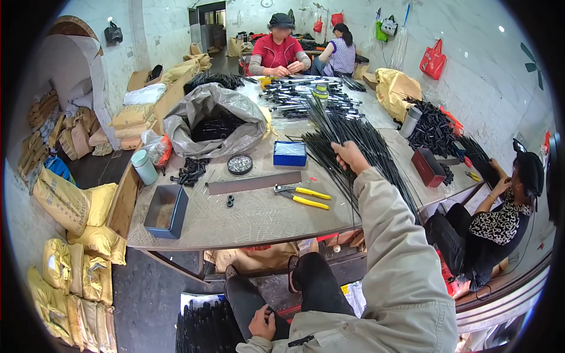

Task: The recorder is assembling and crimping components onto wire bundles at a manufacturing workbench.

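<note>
Here at the counter (259, 220), the right hand (351, 157) is in among the rods (374, 144), fingers curled in and gripping some; how many, I can't tell from here. The left hand (262, 323) sits down at the lap, fingers bent inward, and whether anything is tucked inside I can't say.

How far along? Plenty left, I'd judge: the rods lie in a thick, loose spread on the right half of the counter, untied as far as I can see. A dark bundle (203, 326) stands low beside the left leg; it could be finished work, but nothing proves it. The pliers (313, 192) lie untouched to the left of the rods, the blue box (289, 155) beyond them.

Now the direction: these rods run lengthwise from far left to near right, long axis slanting across the counter, near ends reaching toward its near edge. The far ends fan out, a few straying left. Which end counts as the front, I can't make out.
</note>
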### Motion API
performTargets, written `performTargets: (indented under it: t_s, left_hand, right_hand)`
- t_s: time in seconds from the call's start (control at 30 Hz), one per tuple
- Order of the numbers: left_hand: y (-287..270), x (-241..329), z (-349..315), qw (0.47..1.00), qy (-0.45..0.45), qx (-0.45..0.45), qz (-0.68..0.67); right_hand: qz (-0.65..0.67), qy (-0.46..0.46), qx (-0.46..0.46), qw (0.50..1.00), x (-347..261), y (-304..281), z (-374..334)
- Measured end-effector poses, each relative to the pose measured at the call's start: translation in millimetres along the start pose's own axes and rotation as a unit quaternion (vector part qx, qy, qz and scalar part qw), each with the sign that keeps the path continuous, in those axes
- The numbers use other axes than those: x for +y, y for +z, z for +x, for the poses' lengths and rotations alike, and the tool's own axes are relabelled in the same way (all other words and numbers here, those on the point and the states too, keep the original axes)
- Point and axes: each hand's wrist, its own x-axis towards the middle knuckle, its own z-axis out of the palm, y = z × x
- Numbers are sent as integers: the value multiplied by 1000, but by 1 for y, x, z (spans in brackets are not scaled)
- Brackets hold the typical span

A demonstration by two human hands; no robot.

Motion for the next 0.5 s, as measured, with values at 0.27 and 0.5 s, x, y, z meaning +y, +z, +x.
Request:
performTargets:
  t_s: [0.27, 0.5]
  left_hand:
    - [-2, -1, 0, 997, 27, -10, 69]
    - [-1, 0, 2, 997, 27, -12, 77]
  right_hand:
    - [-31, -158, 47, 986, -62, 4, 32]
    - [-87, -308, 203, 926, -125, -7, 71]
